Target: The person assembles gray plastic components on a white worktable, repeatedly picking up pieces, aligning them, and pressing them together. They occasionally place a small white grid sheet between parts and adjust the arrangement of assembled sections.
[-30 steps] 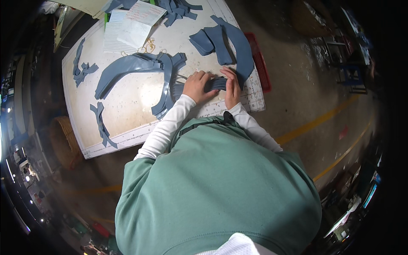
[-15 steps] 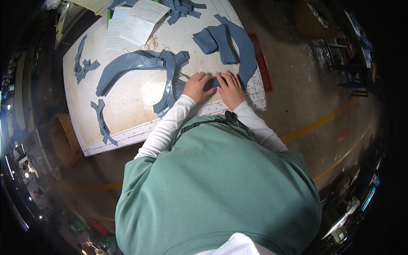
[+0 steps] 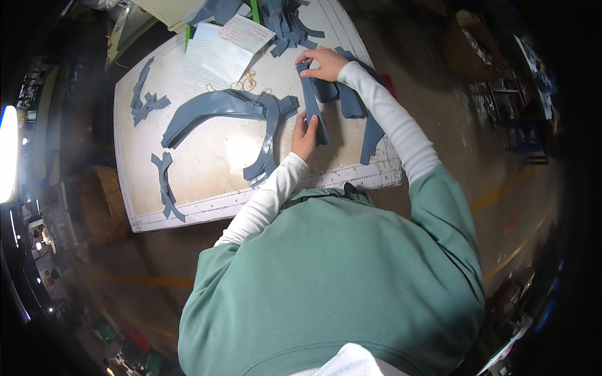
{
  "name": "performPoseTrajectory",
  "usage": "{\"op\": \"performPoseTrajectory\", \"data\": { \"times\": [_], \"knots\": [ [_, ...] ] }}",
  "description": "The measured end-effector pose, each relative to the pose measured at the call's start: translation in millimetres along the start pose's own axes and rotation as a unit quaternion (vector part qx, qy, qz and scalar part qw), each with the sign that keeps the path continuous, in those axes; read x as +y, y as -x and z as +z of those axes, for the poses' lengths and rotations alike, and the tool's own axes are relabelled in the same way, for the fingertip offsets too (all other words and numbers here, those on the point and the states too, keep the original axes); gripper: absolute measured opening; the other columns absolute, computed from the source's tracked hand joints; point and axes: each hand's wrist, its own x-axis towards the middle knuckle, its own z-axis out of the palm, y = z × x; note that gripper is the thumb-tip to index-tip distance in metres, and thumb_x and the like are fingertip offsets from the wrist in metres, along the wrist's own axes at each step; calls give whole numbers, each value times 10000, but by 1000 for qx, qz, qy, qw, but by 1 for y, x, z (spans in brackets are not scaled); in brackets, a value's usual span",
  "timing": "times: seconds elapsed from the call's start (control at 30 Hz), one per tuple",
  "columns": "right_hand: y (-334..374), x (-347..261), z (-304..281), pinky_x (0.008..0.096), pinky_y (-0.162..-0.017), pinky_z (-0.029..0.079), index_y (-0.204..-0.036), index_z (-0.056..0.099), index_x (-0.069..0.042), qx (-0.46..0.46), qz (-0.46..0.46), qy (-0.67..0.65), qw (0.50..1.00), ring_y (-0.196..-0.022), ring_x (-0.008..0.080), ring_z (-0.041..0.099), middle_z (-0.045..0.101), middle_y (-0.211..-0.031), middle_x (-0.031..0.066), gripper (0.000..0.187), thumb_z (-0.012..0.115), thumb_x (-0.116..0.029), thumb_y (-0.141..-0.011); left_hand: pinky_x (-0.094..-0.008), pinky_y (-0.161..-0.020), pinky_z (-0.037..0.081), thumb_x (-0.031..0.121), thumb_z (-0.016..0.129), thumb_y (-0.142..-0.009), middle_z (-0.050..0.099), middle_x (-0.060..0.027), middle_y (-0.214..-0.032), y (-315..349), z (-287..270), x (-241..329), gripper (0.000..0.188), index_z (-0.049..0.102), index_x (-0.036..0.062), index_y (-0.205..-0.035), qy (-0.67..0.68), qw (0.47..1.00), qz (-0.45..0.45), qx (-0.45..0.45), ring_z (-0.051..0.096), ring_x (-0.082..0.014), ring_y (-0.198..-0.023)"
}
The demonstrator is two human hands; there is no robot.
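A long stack of blue-grey, leather-like cut pieces (image 3: 311, 100) stands lengthwise between my hands on the right part of the table. My right hand (image 3: 323, 64) is closed round its far end, thumb on the near side. Lower down, my left hand (image 3: 305, 139) holds the left edge near its wider end, thumb and fingers pressed to it. Just left lie curved blue-grey pieces in a bundle (image 3: 210, 106) and a second curved stack (image 3: 269, 141). Under and beside my right forearm are more blue-grey pieces (image 3: 351, 103), partly hidden by the sleeve.
The white table (image 3: 207, 163) carries paper sheets (image 3: 235, 47) and tan rubber bands (image 3: 249, 80) at the back. Blue-grey strips in a heap (image 3: 285, 25) lie behind, tied smaller bundles (image 3: 164, 185) at left. A wicker basket (image 3: 103, 200) stands beside the table's left edge.
Both hands have left the near right of the table. My right hand has reached far forward, and the stack now points away from me. The view has shifted slightly.
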Motion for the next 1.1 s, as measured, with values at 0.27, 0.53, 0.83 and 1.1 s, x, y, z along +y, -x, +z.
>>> {"op": "performPoseTrajectory", "data": {
  "times": [0.27, 0.53, 0.83, 1.1],
  "knots": [
    [-53, 60, 42, 321, -876, 482, -1091, 674, -165, -162, 94, -8, 982, -979, 237, 635, 677, -1035, 115, 459, 780, -370, -695, -447, -800, 484, 365, 586, -870, 603, -258, -1017, -23, -10, 34, 450, 572, -26, -1093, -526, 849, 16, 45, 609, -414, -900],
    [-44, 60, 39, 340, -859, 481, -1078, 660, -146, -108, 85, 1, 991, -981, 248, 619, 661, -1011, 110, 418, 760, -342, -722, -411, -833, 494, 191, 630, -799, 566, -215, -1058, -47, 2, 29, 464, 539, -16, -1204, -442, 881, 140, 92, 609, -359, -936],
    [66, 11, -19, 419, -843, 516, -1000, 687, -55, 15, 401, 239, 884, -1006, 338, 633, 667, -1055, 160, 351, 595, -372, -881, -385, -828, 502, 214, 643, -754, 590, -204, -1037, -60, 13, 24, 514, 552, -4, -1211, -445, 882, 76, 137, 624, -324, -896],
    [94, -16, 7, 441, -826, 525, -1055, 658, -52, -11, 406, 209, 889, -1001, 359, 629, 666, -1017, 182, 431, 657, -420, -830, -392, -821, 495, 252, 668, -752, 594, -222, -994, -54, 19, 31, 575, 521, -23, -1234, -499, 850, 104, 130, 611, -353, -891]
  ]
}}
